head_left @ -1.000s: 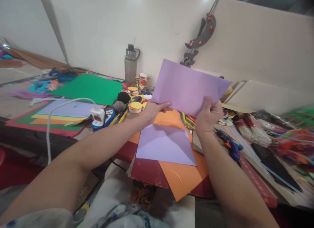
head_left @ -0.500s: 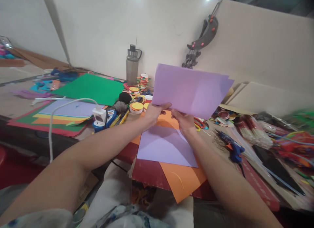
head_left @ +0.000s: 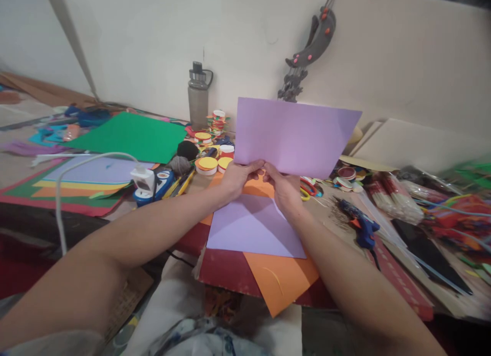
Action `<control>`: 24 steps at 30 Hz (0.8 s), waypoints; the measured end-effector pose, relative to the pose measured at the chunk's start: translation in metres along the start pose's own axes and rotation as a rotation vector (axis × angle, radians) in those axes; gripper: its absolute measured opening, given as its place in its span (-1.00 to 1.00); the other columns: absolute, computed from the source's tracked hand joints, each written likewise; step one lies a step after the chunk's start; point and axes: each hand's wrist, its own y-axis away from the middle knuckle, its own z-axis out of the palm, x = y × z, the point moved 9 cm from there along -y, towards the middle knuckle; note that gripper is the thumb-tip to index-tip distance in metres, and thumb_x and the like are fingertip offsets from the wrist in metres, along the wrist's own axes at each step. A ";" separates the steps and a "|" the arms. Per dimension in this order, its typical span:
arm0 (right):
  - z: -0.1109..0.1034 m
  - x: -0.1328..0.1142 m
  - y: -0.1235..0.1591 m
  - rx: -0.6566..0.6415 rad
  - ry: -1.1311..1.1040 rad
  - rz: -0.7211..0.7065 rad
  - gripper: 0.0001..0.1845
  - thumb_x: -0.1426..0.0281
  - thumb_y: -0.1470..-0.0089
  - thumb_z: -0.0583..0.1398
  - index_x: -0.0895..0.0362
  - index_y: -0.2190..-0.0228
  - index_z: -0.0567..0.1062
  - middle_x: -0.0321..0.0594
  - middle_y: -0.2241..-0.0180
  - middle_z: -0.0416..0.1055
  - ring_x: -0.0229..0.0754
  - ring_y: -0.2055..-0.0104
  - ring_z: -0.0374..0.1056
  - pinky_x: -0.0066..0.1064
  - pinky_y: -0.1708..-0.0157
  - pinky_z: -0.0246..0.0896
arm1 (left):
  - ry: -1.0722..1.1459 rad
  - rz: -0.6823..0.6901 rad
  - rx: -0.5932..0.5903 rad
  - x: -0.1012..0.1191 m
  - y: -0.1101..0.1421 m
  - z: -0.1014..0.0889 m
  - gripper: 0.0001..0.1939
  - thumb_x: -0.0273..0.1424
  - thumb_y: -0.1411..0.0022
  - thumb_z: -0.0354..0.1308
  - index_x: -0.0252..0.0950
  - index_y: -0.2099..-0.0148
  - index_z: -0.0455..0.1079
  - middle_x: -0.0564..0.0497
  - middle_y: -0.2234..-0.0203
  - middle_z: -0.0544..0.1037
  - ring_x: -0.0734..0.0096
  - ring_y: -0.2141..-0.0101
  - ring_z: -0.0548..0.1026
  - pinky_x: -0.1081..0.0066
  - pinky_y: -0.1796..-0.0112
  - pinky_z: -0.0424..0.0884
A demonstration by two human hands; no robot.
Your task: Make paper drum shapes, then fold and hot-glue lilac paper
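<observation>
I hold a lilac paper sheet upright in front of me by its lower edge. My left hand pinches that edge near the left corner. Close beside it, my right hand pinches the same edge a little further right. Under both hands a second lilac sheet lies flat on an orange sheet, which rests on a dark red board at the table's near edge.
A grey water bottle stands by the wall. Left lie a green sheet, stacked coloured papers, a white-blue punch tool and a white cable. Paper-disc rolls sit behind; a blue glue gun and stick bundles lie right.
My right hand slid left along the sheet's lower edge, from its right corner to beside my left hand. The sheet turned squarer to me and now stands upright.
</observation>
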 end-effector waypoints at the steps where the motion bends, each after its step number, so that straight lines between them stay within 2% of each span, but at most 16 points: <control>1: -0.001 0.000 0.000 0.015 -0.007 0.005 -0.48 0.11 0.38 0.65 0.06 0.51 0.54 -0.40 0.58 0.49 -0.28 0.52 0.37 -0.34 0.42 0.42 | -0.010 -0.001 -0.002 0.000 0.000 0.000 -0.70 -0.44 0.03 0.66 -0.40 0.41 0.58 -0.03 0.53 0.64 0.47 0.51 0.54 0.40 0.41 0.41; 7: -0.003 -0.001 0.001 0.041 -0.057 0.030 -0.50 0.20 0.47 0.67 0.11 0.53 0.59 -0.38 0.60 0.50 -0.30 0.57 0.36 -0.39 0.49 0.39 | -0.030 0.021 0.002 0.001 0.001 0.000 -0.72 -0.45 0.00 0.64 -0.38 0.38 0.58 -0.03 0.52 0.64 0.47 0.52 0.53 0.40 0.40 0.40; 10: -0.004 0.003 0.001 0.039 -0.091 0.069 -0.45 0.17 0.52 0.68 0.11 0.53 0.58 -0.37 0.59 0.51 -0.31 0.56 0.38 -0.39 0.46 0.45 | -0.062 0.073 0.017 0.004 -0.001 -0.006 -0.71 -0.42 0.02 0.65 -0.36 0.39 0.58 -0.02 0.53 0.64 0.46 0.52 0.53 0.38 0.39 0.42; 12: -0.006 0.003 0.000 0.060 -0.123 0.060 -0.43 0.14 0.50 0.68 0.11 0.48 0.59 -0.36 0.55 0.55 -0.30 0.52 0.43 -0.41 0.43 0.47 | -0.105 0.134 0.025 0.008 -0.005 -0.011 -0.68 -0.37 0.05 0.67 -0.35 0.39 0.58 -0.01 0.53 0.64 0.46 0.51 0.54 0.38 0.38 0.42; 15: -0.013 -0.001 -0.001 0.134 -0.183 0.013 -0.39 0.21 0.49 0.68 0.09 0.36 0.61 -0.40 0.44 0.61 -0.32 0.43 0.45 -0.46 0.42 0.44 | -0.142 0.197 0.046 0.012 -0.010 -0.018 -0.65 -0.30 0.06 0.68 -0.34 0.39 0.60 -0.02 0.52 0.65 0.43 0.48 0.56 0.37 0.35 0.45; 20: -0.019 -0.003 -0.004 0.187 -0.249 -0.017 -0.35 0.23 0.51 0.70 0.09 0.35 0.59 -0.44 0.45 0.53 -0.36 0.45 0.35 -0.47 0.44 0.37 | -0.078 0.152 0.060 0.011 -0.007 -0.017 -0.65 -0.35 0.09 0.69 -0.35 0.38 0.59 -0.02 0.51 0.67 0.45 0.50 0.56 0.36 0.35 0.48; 24: -0.023 0.000 -0.008 0.206 -0.225 -0.001 -0.38 0.20 0.49 0.71 0.08 0.44 0.54 -0.43 0.51 0.48 -0.32 0.48 0.34 -0.40 0.41 0.44 | 0.001 0.082 0.003 0.010 -0.001 -0.006 -0.64 -0.41 0.13 0.70 -0.37 0.35 0.61 -0.02 0.46 0.69 0.44 0.48 0.59 0.34 0.33 0.51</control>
